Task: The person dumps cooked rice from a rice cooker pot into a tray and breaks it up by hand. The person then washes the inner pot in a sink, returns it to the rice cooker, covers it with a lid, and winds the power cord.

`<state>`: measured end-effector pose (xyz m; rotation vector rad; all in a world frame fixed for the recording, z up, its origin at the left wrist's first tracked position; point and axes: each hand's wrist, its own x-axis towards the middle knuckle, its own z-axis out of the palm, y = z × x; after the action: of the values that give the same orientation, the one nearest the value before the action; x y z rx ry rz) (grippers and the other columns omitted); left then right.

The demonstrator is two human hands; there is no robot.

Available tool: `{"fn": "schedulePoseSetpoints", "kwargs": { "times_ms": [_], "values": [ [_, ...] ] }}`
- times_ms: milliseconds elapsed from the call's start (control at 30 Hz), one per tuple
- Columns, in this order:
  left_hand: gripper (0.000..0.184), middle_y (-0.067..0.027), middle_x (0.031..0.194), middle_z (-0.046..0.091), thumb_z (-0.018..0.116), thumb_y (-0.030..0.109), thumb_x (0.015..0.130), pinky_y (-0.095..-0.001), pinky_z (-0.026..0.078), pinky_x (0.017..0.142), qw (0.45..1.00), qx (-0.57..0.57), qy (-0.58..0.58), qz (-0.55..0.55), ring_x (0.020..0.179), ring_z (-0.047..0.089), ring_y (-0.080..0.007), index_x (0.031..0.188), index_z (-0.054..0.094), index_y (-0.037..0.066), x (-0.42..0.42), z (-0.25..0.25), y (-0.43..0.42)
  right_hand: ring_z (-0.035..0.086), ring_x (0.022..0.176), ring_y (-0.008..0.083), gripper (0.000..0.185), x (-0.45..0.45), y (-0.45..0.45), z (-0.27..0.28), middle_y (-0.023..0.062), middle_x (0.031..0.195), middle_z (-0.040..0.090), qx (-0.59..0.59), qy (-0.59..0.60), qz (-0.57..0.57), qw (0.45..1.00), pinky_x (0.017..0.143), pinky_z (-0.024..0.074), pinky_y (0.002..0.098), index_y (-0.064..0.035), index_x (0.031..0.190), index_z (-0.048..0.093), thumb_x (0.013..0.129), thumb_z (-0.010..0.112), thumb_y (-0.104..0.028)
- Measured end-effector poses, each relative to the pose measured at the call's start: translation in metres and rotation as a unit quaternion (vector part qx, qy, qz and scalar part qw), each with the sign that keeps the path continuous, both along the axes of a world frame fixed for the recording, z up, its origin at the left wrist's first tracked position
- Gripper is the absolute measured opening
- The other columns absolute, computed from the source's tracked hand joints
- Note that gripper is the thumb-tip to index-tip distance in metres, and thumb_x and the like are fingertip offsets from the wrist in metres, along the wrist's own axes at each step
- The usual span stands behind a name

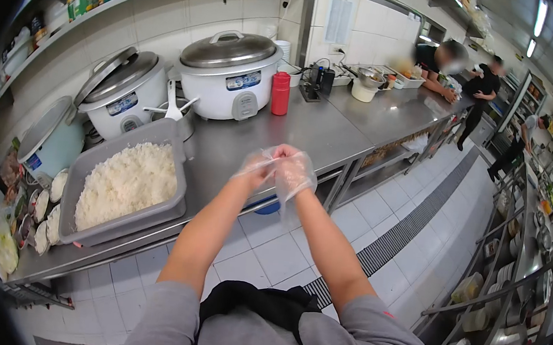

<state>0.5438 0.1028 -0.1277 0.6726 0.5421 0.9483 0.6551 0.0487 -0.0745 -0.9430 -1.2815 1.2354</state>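
Note:
My left hand (255,168) and my right hand (294,169) meet in front of me, just beyond the counter's front edge. Clear, loose plastic gloves cover both. The fingers of each are bent and pinched together on the thin plastic glove (293,197), whose slack part hangs below my right wrist. Overlapping film hides exactly which fingertips grip it. To the left, a grey tub (179,190) of cooked white rice (130,182) sits on the steel counter (239,144).
Behind the tub stand rice cookers (229,75), a white rice paddle (174,104) and a red bottle (280,94). Small bowls of rice (45,205) line the tub's left side. Several people (483,86) are farther down the kitchen. A rack of dishes (514,262) runs along the right.

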Motion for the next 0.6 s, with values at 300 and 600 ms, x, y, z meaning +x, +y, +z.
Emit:
{"fn": "schedulePoseSetpoints", "kwargs": {
  "times_ms": [300,600],
  "values": [
    [0.019,-0.0095,0.097,0.055,0.045,0.010,0.083,-0.0315,0.047,0.073,0.959,-0.155,0.021,0.237,0.087,0.054,-0.0199,0.101,0.050,0.007,-0.004,0.059,-0.084,0.054,0.075,0.0190,0.023,-0.024,-0.016,-0.028,0.0082,0.076,0.056,0.112,-0.245,0.001,0.963,0.067,0.0420,0.0297,-0.0055,0.092,0.051,0.072,0.055,-0.017],
    [0.043,-0.0100,0.110,0.048,0.048,0.008,0.082,-0.0301,0.042,0.082,0.916,0.038,0.023,0.399,0.098,0.049,-0.0185,0.123,0.035,0.012,0.056,0.040,-0.098,0.055,0.070,0.0166,0.018,-0.029,0.104,-0.124,0.0091,0.077,0.058,0.106,-0.325,-0.052,0.938,0.066,0.0446,0.0280,-0.0044,0.087,0.057,0.079,0.046,-0.016]
  ]
}}
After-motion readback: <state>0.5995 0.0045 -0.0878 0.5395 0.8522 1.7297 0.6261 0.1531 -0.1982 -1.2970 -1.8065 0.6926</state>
